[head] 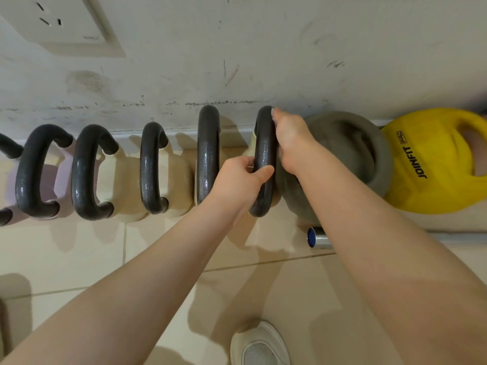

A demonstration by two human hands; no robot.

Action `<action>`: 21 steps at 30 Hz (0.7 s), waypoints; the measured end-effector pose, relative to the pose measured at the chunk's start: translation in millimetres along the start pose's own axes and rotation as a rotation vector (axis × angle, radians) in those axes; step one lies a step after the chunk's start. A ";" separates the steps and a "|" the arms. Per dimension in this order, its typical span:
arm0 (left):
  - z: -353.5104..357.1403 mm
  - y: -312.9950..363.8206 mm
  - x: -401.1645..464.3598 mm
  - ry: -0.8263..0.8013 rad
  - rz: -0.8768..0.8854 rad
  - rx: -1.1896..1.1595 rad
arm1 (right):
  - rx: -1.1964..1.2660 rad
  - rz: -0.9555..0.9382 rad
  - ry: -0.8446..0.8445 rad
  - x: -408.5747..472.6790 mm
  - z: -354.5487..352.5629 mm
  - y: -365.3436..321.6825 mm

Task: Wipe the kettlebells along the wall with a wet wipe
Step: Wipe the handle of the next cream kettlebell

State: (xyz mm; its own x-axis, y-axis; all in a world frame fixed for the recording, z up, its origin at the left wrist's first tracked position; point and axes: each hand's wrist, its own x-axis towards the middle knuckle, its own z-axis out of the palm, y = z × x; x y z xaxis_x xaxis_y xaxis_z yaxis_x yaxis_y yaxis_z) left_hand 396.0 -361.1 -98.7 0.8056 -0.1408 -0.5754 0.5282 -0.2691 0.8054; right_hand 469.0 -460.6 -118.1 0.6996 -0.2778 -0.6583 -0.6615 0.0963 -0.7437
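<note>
Several kettlebells with dark handles stand in a row along the wall. My left hand (241,180) grips the lower part of the handle of the rightmost cream kettlebell (264,143). My right hand (291,139) is pressed against the right side of that same handle near its top, fingers curled on it. A small pale edge at its fingertips may be the wet wipe (274,111); the rest is hidden under the hand. To the left stand another cream kettlebell (208,154), two more cream ones, and a lilac kettlebell (39,169).
A grey weight plate (369,154) and a yellow JOINFIT plate (427,164) lean against the wall at right. A small metal cylinder with a blue end (317,237) lies on the tiled floor. A white shoe (259,343) is at the bottom. A wall socket (58,22) sits top left.
</note>
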 end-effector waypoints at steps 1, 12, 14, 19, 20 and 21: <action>0.3 -0.6 -0.4 0.000 0.000 -0.006 | 0.005 0.029 0.015 2.3 0.3 -2.7; 3.4 -8.7 3.6 0.021 0.046 -0.020 | 0.395 0.214 -0.337 -4.3 -12.3 10.4; 4.1 -7.9 4.4 0.020 0.050 -0.017 | 0.359 0.199 -0.368 -3.8 -17.1 10.5; 7.6 -8.9 3.1 0.016 0.027 -0.089 | 0.250 0.141 -0.328 -9.5 -17.4 18.9; 8.4 -9.6 2.5 0.035 0.018 -0.131 | 0.214 0.129 -0.324 -13.1 -17.5 26.6; 9.3 -9.8 1.1 0.054 0.004 -0.168 | 0.170 0.111 -0.303 -15.7 -18.7 36.4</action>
State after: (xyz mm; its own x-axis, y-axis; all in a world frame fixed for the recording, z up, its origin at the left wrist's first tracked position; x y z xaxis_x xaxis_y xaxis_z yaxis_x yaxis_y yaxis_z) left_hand 389.2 -367.4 -108.6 0.8184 -0.0893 -0.5677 0.5590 -0.1054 0.8224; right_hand 428.9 -470.7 -132.6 0.6912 0.0363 -0.7218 -0.7013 0.2748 -0.6578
